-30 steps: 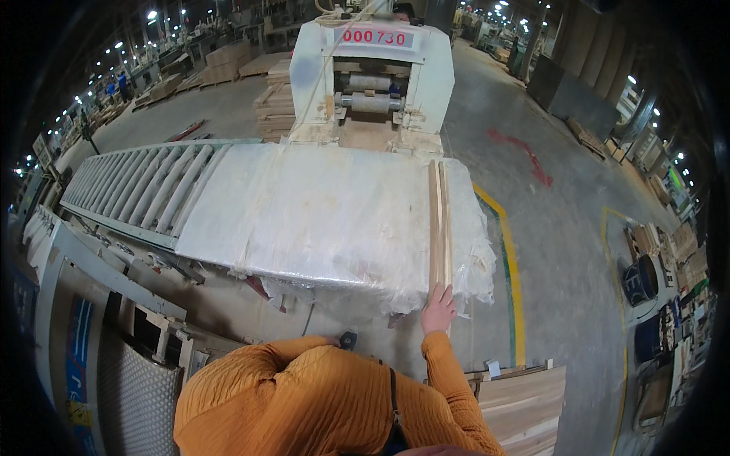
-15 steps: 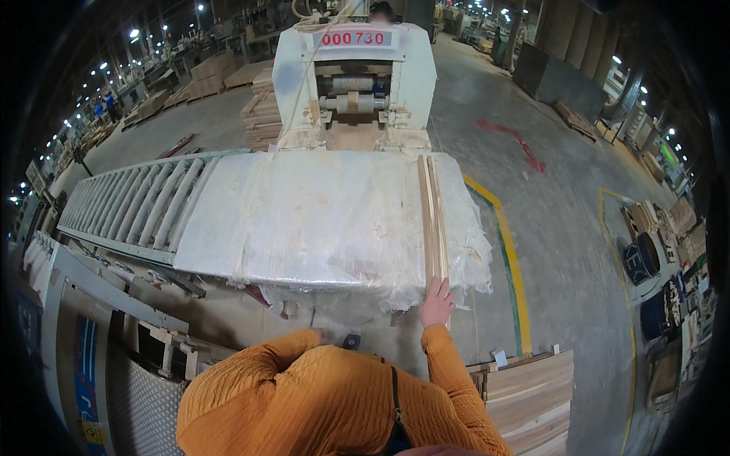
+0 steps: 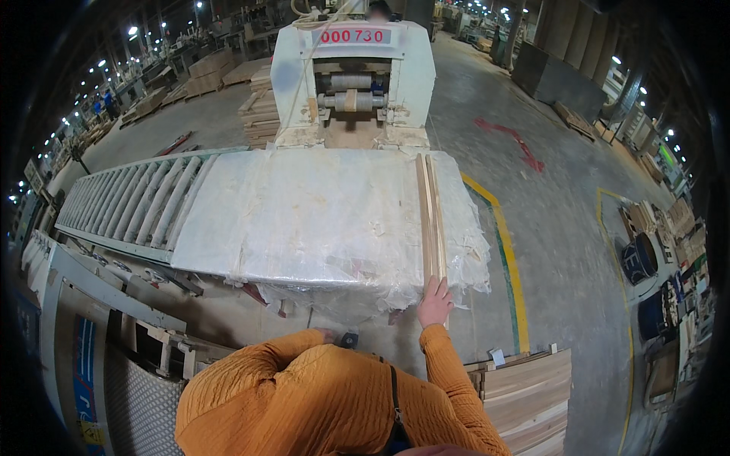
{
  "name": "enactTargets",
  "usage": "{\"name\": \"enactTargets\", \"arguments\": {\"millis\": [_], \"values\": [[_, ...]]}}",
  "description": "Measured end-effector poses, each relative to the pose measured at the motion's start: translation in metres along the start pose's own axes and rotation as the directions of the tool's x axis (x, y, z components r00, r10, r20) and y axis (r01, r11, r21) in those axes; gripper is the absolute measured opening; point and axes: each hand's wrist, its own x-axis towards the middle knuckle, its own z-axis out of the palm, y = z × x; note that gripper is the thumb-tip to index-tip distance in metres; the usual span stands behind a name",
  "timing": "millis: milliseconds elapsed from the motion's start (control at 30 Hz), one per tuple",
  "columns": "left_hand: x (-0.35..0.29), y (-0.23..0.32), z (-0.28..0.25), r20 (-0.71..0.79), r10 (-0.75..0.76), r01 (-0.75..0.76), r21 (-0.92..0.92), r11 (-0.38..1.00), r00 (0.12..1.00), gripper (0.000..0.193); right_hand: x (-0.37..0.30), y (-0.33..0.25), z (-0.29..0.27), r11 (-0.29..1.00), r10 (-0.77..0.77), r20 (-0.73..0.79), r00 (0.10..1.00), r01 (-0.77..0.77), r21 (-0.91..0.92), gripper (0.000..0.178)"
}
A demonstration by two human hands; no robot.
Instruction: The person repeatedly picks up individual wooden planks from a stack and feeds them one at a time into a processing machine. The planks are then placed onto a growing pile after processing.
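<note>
Long, thin wooden strips (image 3: 430, 220) lie side by side along the right part of a plastic-covered table (image 3: 304, 213), pointing away from me. At their near ends, my right hand (image 3: 436, 303) has its fingers around them, just at the table's front edge. The strips stick out a little below the hand. My left hand (image 3: 328, 334) is low in front of my body, mostly covered by the orange sleeve, so its fingers do not show. Close beside it, lower down, is a small dark object (image 3: 349, 340) whose kind I cannot make out.
Beyond the table stands a pale machine (image 3: 414, 83) with rollers in its opening. A roller conveyor (image 3: 129, 199) joins the table at left. Stacked boards (image 3: 528, 399) sit at my lower right, behind a yellow floor line (image 3: 508, 258). A metal frame (image 3: 144, 319) stands lower left.
My right hand stays at the near ends of the strips, and the strips keep their place on the table. The whole view has shifted very slightly.
</note>
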Motion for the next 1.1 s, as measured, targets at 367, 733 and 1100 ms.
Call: {"name": "enactTargets", "arguments": {"millis": [367, 733, 1100], "values": [[0.006, 0.02, -0.011, -0.07, 0.117, -0.125, -0.119, 0.985, 0.991, 0.046, 0.002, 0.002, 0.005, 0.997, -0.004, -0.019, 1.0, 0.005, 0.074, 0.07], [0.071, 0.073, -0.122, -0.441, 0.068, -0.377, -0.667, 0.642, 0.895, 0.025, 0.003, -0.001, 0.001, 1.0, -0.005, -0.024, 1.0, 0.005, 0.014, 0.069], [0.122, 0.07, -0.333, -0.7, -0.273, -0.625, -0.713, 0.317, 0.66, 0.027, 0.008, -0.006, -0.004, 0.996, -0.022, -0.057, 0.998, 0.027, 0.086, 0.066]]}}
